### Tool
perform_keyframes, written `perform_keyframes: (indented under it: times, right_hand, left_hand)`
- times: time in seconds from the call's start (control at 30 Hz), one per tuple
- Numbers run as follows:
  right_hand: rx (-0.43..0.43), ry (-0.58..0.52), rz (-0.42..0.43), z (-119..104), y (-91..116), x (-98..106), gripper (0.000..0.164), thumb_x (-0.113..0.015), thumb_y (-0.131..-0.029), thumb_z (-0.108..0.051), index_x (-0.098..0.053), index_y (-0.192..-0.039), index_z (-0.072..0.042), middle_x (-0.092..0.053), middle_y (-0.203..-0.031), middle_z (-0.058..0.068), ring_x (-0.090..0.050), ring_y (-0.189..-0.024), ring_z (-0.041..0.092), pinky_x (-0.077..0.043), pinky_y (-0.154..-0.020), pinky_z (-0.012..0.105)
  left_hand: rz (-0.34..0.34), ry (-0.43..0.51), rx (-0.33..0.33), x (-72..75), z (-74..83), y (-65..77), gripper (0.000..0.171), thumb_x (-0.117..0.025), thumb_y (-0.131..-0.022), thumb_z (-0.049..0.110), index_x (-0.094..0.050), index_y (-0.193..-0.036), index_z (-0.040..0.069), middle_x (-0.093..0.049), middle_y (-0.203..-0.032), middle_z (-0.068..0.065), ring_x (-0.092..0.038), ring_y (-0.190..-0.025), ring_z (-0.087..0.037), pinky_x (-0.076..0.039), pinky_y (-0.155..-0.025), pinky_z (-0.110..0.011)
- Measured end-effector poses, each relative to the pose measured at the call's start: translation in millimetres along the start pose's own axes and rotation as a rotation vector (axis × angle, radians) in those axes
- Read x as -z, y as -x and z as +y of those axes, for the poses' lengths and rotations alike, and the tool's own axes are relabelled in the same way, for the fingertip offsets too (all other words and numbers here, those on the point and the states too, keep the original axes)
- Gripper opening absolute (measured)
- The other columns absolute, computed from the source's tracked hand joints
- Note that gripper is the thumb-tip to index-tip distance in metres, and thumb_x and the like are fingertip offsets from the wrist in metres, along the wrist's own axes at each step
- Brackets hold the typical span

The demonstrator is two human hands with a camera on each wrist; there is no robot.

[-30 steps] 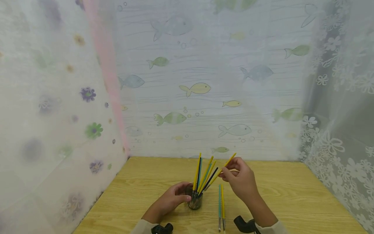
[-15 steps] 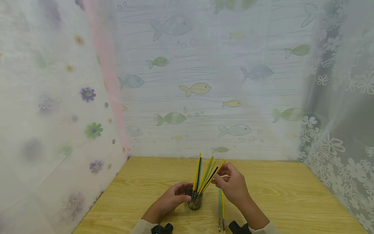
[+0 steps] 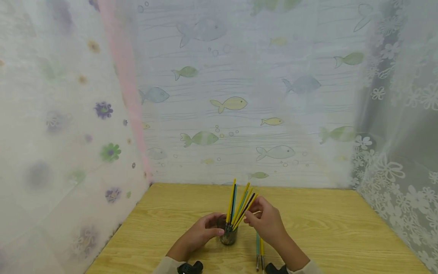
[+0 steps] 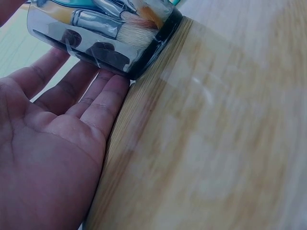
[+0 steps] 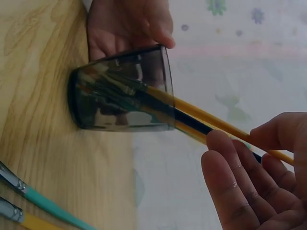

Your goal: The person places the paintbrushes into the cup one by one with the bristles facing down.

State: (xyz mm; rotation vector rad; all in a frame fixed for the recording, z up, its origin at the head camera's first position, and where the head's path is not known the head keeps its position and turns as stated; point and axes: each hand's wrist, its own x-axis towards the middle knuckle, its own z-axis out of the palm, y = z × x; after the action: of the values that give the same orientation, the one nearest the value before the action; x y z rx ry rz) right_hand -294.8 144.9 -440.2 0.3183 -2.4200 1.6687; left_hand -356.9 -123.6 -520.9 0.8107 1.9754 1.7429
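Observation:
My left hand [image 3: 202, 233] holds a dark see-through glass [image 3: 228, 239] on the table, thumb by the rim and fingers along its far side. Several paintbrushes [image 3: 230, 201] with yellow, teal and dark blue handles stand in it, bristles down. Those bristles [image 4: 136, 36] show through the glass wall in the left wrist view. Between thumb and fingers, my right hand [image 3: 268, 224] pinches the handle of a yellow paintbrush [image 5: 211, 119], whose lower end is inside the glass. A dark blue handle [image 5: 192, 120] runs close beside it, passing behind the right fingertips.
A teal paintbrush [image 3: 257, 251] and a yellow paintbrush [image 3: 262, 251] lie side by side on the wooden table [image 3: 325, 224], below the right hand. A fish-patterned curtain [image 3: 226, 125] hangs behind the table, with flowered sheets at both sides.
My right hand has moved left and slightly down, bringing the yellow paintbrush lower into the glass and closer to the others. The left hand and the glass have stayed put.

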Motion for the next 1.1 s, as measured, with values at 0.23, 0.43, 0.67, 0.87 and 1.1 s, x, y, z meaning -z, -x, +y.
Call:
perform_keyframes:
  times: [0.23, 0.43, 0.67, 0.87, 1.1]
  right_hand:
    - [-0.032, -0.056, 0.055, -4.8, -2.0, 14.8, 0.022, -0.073, -0.097, -0.014, -0.062, -0.115, -0.006, -0.073, -0.098, 0.008, -0.076, -0.076, 0.021, -0.063, -0.068, 0.033]
    - [-0.012, -0.09, 0.107, -6.4, -4.9, 36.8, 0.026, -0.072, -0.099, -0.022, -0.06, -0.117, -0.008, -0.072, -0.103, 0.016, -0.077, -0.079, 0.022, -0.064, -0.072, 0.035]
    - [0.009, -0.09, 0.168, -2.0, -7.1, 50.7, 0.03, -0.069, -0.101, -0.029, -0.061, -0.116, -0.004, -0.073, -0.103, 0.018, -0.077, -0.079, 0.025, -0.064, -0.07, 0.032]
    - [-0.01, -0.115, 0.111, -3.5, -6.9, 43.3, 0.026, -0.075, -0.097, -0.025, -0.064, -0.108, -0.004, -0.072, -0.096, 0.017, -0.076, -0.074, 0.024, -0.064, -0.07, 0.035]
    - [-0.021, -0.122, 0.081, -3.2, -7.8, 38.0, 0.033, -0.077, -0.095, -0.034, -0.067, -0.105, -0.005, -0.072, -0.096, 0.014, -0.076, -0.075, 0.021, -0.064, -0.07, 0.034]
  left_hand:
    - [0.01, -0.024, 0.004, 1.1, -1.6, -0.1, 0.053, -0.063, -0.105, 0.026, -0.048, -0.153, 0.013, -0.052, -0.155, -0.008, -0.052, -0.141, -0.025, -0.046, -0.114, -0.042]
    - [0.013, -0.033, 0.002, 2.2, -2.9, -0.4, 0.053, -0.064, -0.104, 0.027, -0.048, -0.153, 0.014, -0.053, -0.154, -0.007, -0.052, -0.141, -0.025, -0.046, -0.114, -0.041]
    - [0.009, -0.017, 0.008, 0.5, 0.6, 1.6, 0.053, -0.064, -0.104, 0.023, -0.048, -0.153, 0.01, -0.056, -0.15, -0.01, -0.055, -0.136, -0.023, -0.048, -0.11, -0.037]
    - [0.008, 0.012, 0.021, -0.3, 2.4, 1.6, 0.053, -0.064, -0.104, 0.021, -0.047, -0.153, 0.01, -0.057, -0.147, -0.01, -0.057, -0.133, -0.021, -0.049, -0.108, -0.035]
    - [-0.004, 0.032, 0.006, -1.5, 2.0, 1.8, 0.053, -0.064, -0.104, 0.018, -0.047, -0.153, 0.007, -0.058, -0.146, -0.012, -0.057, -0.133, -0.023, -0.051, -0.107, -0.032]
